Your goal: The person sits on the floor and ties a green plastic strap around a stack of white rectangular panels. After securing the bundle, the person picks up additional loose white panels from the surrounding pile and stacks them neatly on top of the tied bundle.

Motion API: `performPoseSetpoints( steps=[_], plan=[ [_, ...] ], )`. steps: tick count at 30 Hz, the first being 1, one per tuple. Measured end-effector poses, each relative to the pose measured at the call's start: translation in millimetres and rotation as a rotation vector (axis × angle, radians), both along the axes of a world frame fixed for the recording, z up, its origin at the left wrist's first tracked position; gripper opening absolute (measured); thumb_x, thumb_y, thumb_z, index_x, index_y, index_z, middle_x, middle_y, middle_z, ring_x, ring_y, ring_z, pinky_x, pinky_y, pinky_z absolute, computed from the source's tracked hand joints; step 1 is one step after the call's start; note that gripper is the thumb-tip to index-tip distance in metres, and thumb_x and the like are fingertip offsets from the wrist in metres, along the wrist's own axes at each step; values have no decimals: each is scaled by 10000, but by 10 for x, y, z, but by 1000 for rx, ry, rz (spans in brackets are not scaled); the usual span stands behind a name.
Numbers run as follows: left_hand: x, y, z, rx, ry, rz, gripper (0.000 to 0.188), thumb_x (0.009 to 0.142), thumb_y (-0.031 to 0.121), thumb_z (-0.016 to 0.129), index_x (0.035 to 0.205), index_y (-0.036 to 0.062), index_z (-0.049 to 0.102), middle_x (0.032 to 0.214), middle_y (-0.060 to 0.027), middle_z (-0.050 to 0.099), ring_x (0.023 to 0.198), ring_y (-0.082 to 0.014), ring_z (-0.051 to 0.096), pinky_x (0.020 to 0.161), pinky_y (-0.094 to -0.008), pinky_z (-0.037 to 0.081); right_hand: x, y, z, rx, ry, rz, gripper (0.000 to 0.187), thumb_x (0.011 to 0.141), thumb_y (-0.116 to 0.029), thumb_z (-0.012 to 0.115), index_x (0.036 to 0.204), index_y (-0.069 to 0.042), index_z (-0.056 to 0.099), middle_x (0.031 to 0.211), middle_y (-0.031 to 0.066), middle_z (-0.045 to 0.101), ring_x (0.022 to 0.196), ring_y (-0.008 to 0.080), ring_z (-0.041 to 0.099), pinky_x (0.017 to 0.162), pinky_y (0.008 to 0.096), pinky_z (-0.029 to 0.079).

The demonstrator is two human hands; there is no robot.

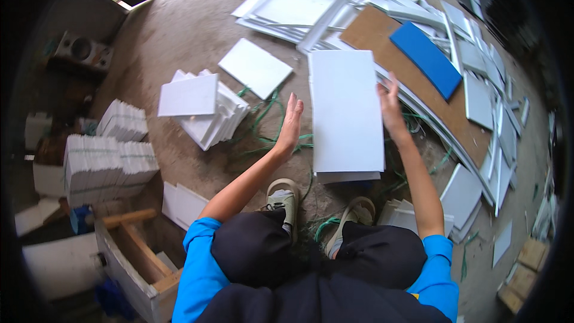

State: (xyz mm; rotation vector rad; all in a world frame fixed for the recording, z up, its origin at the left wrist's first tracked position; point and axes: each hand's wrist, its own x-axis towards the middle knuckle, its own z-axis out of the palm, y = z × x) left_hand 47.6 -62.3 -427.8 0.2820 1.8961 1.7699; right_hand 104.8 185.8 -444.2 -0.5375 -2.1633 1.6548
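Before my knees stands a stack of white rectangular panels (pixel 347 113), its top panel lying a little out of line with those beneath. My left hand (pixel 291 121) is held upright to the left of the stack, fingers stretched out and a gap between palm and panels. On the other side, my right hand (pixel 391 107) is at the stack's right edge with its fingers extended; whether it touches the edge I cannot tell. Neither hand is gripping anything. Green strapping (pixel 272 116) lies loose on the floor beside my left hand.
A brown board (pixel 365 30) and a blue panel (pixel 426 60) lie on a large heap of white panels at the right. Left of me are a loose pile of panels (pixel 188 96), a single panel (pixel 255 69), strapped bundles (pixel 107 164) and a wooden frame (pixel 137 251).
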Motion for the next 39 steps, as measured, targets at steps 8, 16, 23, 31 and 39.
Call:
performPoseSetpoints(
  steps=[8, 16, 23, 31, 39],
  plan=[
    [-159, -1198, 209, -147, 106, 480, 500, 896, 242, 416, 1299, -12, 265, 1352, -153, 286, 1261, -213, 255, 1025, -296, 193, -958, -417, 836, 81, 336, 209, 416, 871, -261, 485, 1190, -16, 379, 1102, 165, 450, 911, 208, 508, 820, 333, 412],
    [-235, -1801, -85, -164, 138, 806, 417, 865, 225, 467, 1226, 34, 382, 1262, -114, 386, 1178, -213, 350, 986, -331, 245, -1139, -1159, 898, 469, -56, 942, 337, 854, -236, 502, 1118, -32, 453, 1070, 171, 465, 956, 275, 525, 846, 348, 418],
    [-494, -2096, -296, -399, 302, 996, 389, 816, 179, 536, 1176, 76, 430, 1187, -136, 317, 1105, -277, 325, 954, -379, 270, -1997, -1944, 832, 566, 101, 758, 278, 845, -225, 509, 1035, -23, 515, 1043, 166, 485, 921, 259, 550, 808, 335, 440],
    [-948, -2600, -522, -380, 370, 1075, 432, 844, 192, 503, 1203, 8, 348, 1226, -178, 301, 1154, -301, 287, 975, -398, 250, -2687, -3225, 256, 754, 42, 772, 485, 800, -288, 551, 1132, 44, 432, 1131, 223, 466, 1107, 326, 413, 952, 387, 319],
    [-1105, -2678, -542, -331, 273, 1047, 573, 875, 335, 454, 1267, -37, 265, 1255, -213, 323, 1166, -318, 303, 979, -399, 261, -2573, -3629, -117, 777, -75, 720, 705, 716, -186, 644, 1267, 0, 246, 1108, 237, 410, 1016, 374, 416, 889, 431, 358]
  ],
)
